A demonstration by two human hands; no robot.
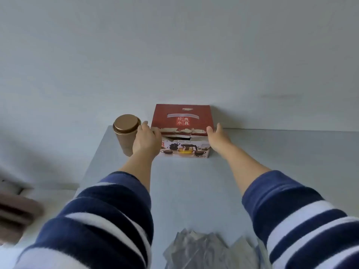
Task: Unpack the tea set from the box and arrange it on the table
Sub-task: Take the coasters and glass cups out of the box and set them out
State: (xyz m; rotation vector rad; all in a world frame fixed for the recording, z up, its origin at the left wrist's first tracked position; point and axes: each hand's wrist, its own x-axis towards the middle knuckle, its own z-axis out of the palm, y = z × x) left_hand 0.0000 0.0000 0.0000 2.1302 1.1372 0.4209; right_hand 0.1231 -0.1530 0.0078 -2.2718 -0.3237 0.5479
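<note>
The tea set box (pixel 183 150) stands at the far edge of the grey table (pixel 194 191), against the wall. Its red lid (pixel 180 117) with white characters is tilted up, and the torn front edge shows a dark gap. The box front carries a picture of a glass teapot and cups. My left hand (pixel 146 138) rests against the box's left side, fingers apart. At the right top corner, my right hand (pixel 218 135) touches the box with fingers extended. No tea set pieces are visible.
A gold cylindrical tin (pixel 126 134) with a round lid stands just left of the box, beside my left hand. Several silvery foil packets (pixel 209 249) lie at the table's near edge. A brown blurred object (pixel 17 214) sits low at the far left.
</note>
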